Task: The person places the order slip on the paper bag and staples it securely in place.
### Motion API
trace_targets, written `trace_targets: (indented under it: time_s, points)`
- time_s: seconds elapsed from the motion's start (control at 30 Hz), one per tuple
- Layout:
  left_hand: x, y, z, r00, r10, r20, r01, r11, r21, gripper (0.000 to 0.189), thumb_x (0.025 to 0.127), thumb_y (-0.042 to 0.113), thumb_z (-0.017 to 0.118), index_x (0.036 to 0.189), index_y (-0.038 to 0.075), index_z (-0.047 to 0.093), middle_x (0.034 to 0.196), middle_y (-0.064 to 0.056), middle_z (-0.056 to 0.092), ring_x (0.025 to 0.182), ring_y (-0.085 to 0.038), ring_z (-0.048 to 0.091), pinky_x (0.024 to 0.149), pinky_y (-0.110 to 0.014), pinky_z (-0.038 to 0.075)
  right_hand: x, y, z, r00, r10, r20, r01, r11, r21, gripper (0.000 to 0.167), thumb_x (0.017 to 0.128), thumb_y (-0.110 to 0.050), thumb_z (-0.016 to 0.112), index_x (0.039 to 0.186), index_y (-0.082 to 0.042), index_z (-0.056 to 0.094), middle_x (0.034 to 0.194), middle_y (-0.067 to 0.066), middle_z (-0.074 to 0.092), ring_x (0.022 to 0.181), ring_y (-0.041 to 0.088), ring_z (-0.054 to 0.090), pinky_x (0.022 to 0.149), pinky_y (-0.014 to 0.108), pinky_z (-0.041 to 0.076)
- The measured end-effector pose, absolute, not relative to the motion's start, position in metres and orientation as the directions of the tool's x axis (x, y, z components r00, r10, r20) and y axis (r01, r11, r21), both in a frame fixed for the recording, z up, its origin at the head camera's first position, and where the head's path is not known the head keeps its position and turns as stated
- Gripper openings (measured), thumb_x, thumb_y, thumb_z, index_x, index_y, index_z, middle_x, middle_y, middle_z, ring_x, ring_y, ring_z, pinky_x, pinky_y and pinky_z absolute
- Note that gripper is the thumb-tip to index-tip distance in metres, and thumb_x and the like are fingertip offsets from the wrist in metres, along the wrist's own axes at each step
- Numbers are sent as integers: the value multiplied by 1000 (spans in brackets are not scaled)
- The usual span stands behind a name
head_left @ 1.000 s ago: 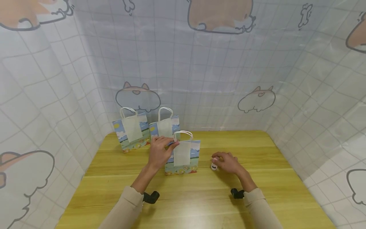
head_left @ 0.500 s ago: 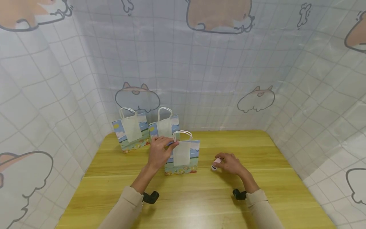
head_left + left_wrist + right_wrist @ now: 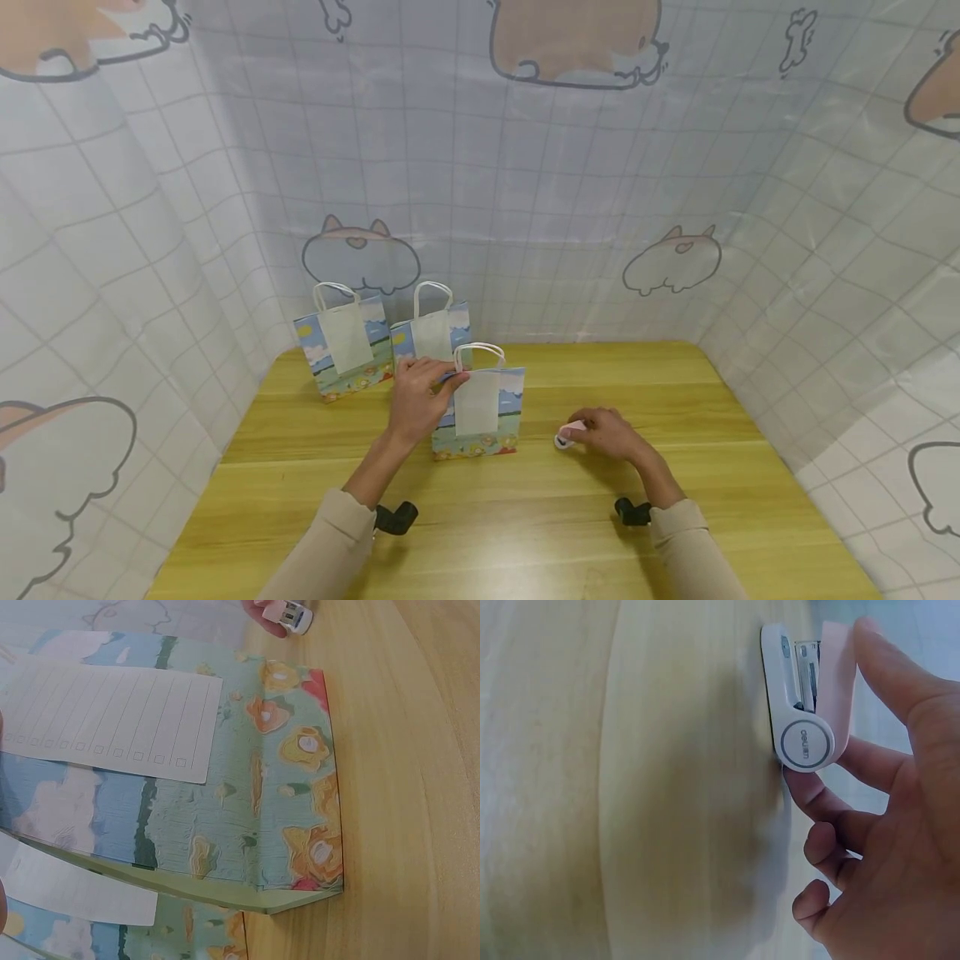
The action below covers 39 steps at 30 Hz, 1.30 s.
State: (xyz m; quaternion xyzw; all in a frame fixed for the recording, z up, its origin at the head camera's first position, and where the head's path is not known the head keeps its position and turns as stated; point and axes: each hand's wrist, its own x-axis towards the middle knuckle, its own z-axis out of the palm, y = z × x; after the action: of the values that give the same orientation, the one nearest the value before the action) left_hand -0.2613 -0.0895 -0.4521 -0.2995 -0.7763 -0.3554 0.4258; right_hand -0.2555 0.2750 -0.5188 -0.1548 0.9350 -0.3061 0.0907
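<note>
A paper gift bag point(image 3: 509, 408) with a painted flower-meadow print stands at the middle of the table. My left hand point(image 3: 417, 403) pinches its upper left edge, thumb in front. A white sheet point(image 3: 112, 720) with ruled lines and small boxes lies against the bag's front; its far end is out of the left wrist view. To the bag's right, my right hand point(image 3: 611, 433) holds a small pink and white stapler point(image 3: 804, 739) low over or on the table. The thumb is at the pink top arm and fingertips are at the hinge end.
Two similar gift bags, one at the far left point(image 3: 381, 333) and one behind the held bag point(image 3: 459, 321), stand near the back of the wooden table point(image 3: 495, 525). A patterned curtain point(image 3: 555, 208) encloses the back and sides.
The stapler has turned in my right hand, its pink top now slanting to the right. That hand has shifted slightly right and down. My left hand and the bag stay put.
</note>
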Motion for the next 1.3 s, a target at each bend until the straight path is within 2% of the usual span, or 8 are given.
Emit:
trace_targets:
  time_s: [0.27, 0.53, 0.67, 0.97, 1.3]
  points:
    - [-261, -90, -453, -463, 162, 871, 763, 574, 299, 15, 79, 21, 85, 91, 14, 81, 85, -1, 77, 79, -20, 69, 75, -42, 35, -253, 278, -516, -932, -347, -108, -197, 734, -650, 49, 96, -46, 67, 123, -6, 70, 103, 2, 69, 86, 15, 60, 76, 37, 49]
    - [-261, -90, -454, -453, 151, 879, 764, 573, 295, 17, 76, 18, 87, 91, 14, 81, 84, -1, 77, 77, -20, 68, 75, -42, 35, -252, 273, -515, -935, -329, -132, -154, 712, -685, 42, 86, -40, 80, 107, -5, 72, 95, 3, 68, 78, 17, 56, 69, 31, 46]
    - [-260, -90, -454, -449, 152, 880, 766, 573, 292, 16, 77, 18, 86, 91, 14, 81, 84, -1, 77, 77, -20, 68, 75, -42, 35, -252, 270, -516, -927, -342, -152, -139, 693, -708, 36, 85, -36, 82, 101, -5, 69, 92, 4, 66, 75, 17, 54, 65, 29, 44]
    - [-262, -89, -453, -439, 154, 885, 768, 576, 280, 16, 77, 20, 86, 91, 13, 80, 85, -1, 77, 77, -20, 69, 74, -42, 36, -254, 270, -519, -916, -367, -160, -156, 696, -701, 39, 85, -36, 81, 106, -5, 67, 96, 4, 65, 79, 17, 55, 68, 30, 45]
    - [-263, -89, -454, -462, 150, 874, 754, 584, 299, 16, 78, 22, 86, 89, 12, 80, 83, -2, 77, 77, -21, 68, 75, -43, 36, -255, 270, -520, -905, -399, -145, -178, 668, -723, 40, 87, -37, 80, 109, -5, 69, 97, 4, 65, 80, 19, 56, 70, 32, 46]
